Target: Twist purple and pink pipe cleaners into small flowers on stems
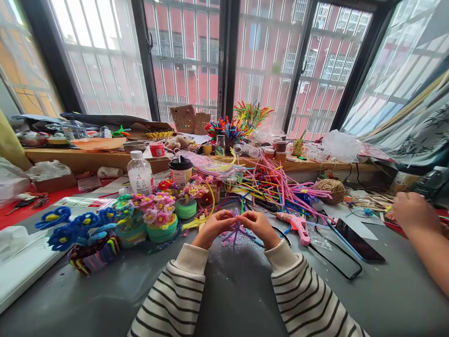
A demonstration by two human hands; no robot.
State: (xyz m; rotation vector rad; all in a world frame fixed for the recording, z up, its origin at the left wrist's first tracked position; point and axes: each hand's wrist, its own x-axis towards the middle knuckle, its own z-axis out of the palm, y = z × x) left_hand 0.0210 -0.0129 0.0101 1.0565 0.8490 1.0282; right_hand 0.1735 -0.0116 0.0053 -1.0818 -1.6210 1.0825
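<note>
Between my fingertips is a cluster of purple pipe cleaners [234, 232], its stems splayed out below like legs. My left hand [214, 228] pinches it from one side and my right hand [260, 226] from the other, thumbs and forefingers nearly meeting. Small pink and glittery bits lie scattered on the grey table [238, 290] under them. A pink glue gun [298, 227] rests to the right of my right hand. Left of my left hand stands a teal pot of pink pipe-cleaner flowers [161, 220].
Blue pipe-cleaner flowers [80, 227] stand at left. Behind are a clear bottle [139, 173], a lidded cup [180, 171] and a heap of loose pipe cleaners [280, 182]. A phone [356, 241] and black cable [336, 269] lie right. Another person's hand [416, 215] reaches in at far right.
</note>
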